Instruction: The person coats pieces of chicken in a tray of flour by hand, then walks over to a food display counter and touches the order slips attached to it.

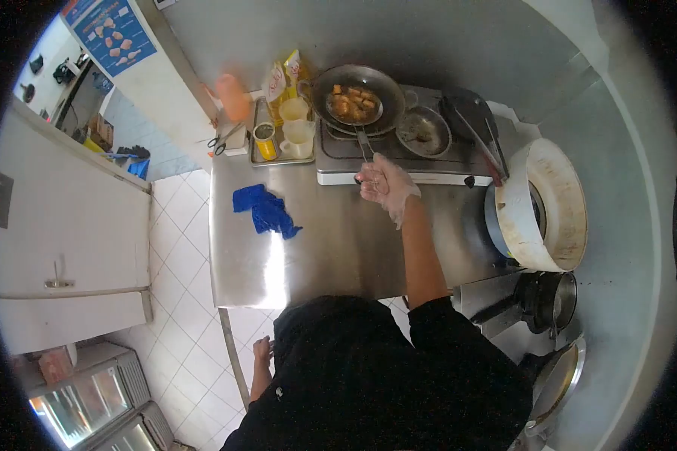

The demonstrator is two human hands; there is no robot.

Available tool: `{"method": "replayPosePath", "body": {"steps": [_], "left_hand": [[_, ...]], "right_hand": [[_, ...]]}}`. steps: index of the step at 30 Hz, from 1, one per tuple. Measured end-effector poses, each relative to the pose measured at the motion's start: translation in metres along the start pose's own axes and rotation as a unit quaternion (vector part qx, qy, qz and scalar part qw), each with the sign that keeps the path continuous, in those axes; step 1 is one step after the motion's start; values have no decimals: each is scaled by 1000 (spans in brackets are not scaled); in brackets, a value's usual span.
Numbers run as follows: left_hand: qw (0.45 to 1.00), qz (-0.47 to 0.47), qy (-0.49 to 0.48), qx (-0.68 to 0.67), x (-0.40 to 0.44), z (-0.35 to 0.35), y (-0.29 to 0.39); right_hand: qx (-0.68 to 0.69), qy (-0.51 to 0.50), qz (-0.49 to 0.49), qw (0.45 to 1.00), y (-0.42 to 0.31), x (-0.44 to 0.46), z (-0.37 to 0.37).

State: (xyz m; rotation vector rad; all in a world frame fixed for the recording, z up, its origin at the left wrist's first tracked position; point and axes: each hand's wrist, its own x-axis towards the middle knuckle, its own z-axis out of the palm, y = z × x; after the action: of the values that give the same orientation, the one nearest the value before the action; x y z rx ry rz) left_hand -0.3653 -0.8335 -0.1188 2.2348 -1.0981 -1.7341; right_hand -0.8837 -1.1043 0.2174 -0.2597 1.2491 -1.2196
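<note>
A person in a black top stands at the front edge of a shiny steel table (pixel 331 248). The right hand (pixel 386 185), in a clear plastic glove (pixel 406 207), reaches to a white-fronted metal stove (pixel 342 179) along the table's back edge. Its fingers are closed around the long, thin handle of a round metal strainer (pixel 362 139). The strainer's bowl, heaped with browned cubes of food (pixel 353 104), sits within the rim of a dark, round wok (pixel 357 76) at the stove's left end. A smaller round metal pan (pixel 423 132) is just right of the wok.

The bare left hand (pixel 262 351) hangs beside the body, below the table's front edge. Its fingers look loosely curled; whether they hold anything, I cannot tell.

A crumpled bright-blue cloth (pixel 267 210) lies near the table's left edge. At its back left corner, a rectangular metal tray (pixel 286 161) carries translucent plastic jugs (pixel 299 137) and a yellow can (pixel 265 143).
</note>
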Motion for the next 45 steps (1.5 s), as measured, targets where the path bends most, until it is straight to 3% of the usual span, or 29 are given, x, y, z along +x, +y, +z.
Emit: {"method": "replayPosePath", "body": {"steps": [7,10,13,15,16,22,25,33,39,41,45], "left_hand": [[999,24,14,28,-4,-2,12],[998,-36,30,-31,-23,-3,40],[1000,-18,21,-9,-8,-2,16],[992,95,-16,83,7,-4,-8],[992,95,-16,86,7,-5,-7],[999,26,-11,-23,-26,-3,30],[994,-97,24,-33,-73,-5,106],[989,-108,30,-95,-39,-15,47],[993,-106,37,-46,-53,-13,34],[996,-91,22,4,-49,-12,23],[999,-44,-1,-3,-26,-15,-6]], "right_hand": [[65,-4,-17,998,9,9,-36],[96,2,-13,995,20,13,-55],[112,16,-13,993,42,8,-70],[129,20,-10,991,62,8,-79],[104,29,4,994,73,6,-83],[106,76,63,990,132,-11,-99],[122,86,76,986,149,-16,-108],[136,89,85,983,163,-18,-128],[95,78,71,990,162,-25,-140],[92,91,35,991,163,-34,-141],[67,111,53,990,175,-51,-160]]}}
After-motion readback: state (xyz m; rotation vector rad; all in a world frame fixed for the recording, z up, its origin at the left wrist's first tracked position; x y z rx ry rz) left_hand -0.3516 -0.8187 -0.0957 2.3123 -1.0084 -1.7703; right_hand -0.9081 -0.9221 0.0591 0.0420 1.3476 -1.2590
